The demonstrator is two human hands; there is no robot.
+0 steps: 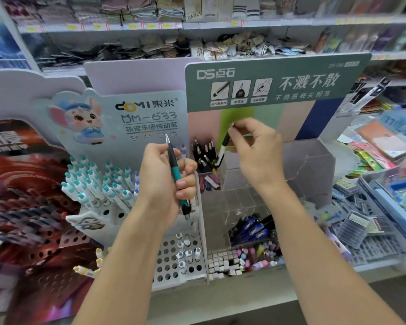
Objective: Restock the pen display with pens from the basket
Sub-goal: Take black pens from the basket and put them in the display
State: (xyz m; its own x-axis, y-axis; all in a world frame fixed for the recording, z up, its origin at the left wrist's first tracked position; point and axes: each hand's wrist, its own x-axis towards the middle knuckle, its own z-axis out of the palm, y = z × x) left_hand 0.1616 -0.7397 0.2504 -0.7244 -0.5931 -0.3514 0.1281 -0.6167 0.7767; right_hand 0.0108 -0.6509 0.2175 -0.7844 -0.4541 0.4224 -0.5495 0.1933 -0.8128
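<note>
Hands both up in front of the pen display (pixel 277 83), each busy with a pen. Left hand (pixel 167 181) has fingers curled round a teal-and-black pen (pixel 177 177), tip pointing up, clicker end poking out below the palm. Right hand (pixel 256 151) pinches the top of a black-and-white pen (pixel 223 148) between thumb and fingertips, pen hanging tip-down over the back-left compartment of the clear acrylic bin (pixel 307 165), just beside the black pens (pixel 204 156) already standing there. Whether it touches them cannot be told (partly hidden by the hand).

Lower front compartments hold dark blue pens (pixel 251 228) lying slanted and a row of pastel erasers (pixel 256 256). Left of the bin, a pale display card with a cartoon mouse (pixel 80 118) backs a perforated rack (pixel 171 261) crowded with white-and-teal pens (pixel 96 184); the left forearm crosses in front of this rack and hides part of it. Red-and-black display (pixel 21 184) sits far left. Blue tray (pixel 384 195) of packaged goods sits at the right edge. Shelves (pixel 197 25) of folded socks run behind. Basket not seen.
</note>
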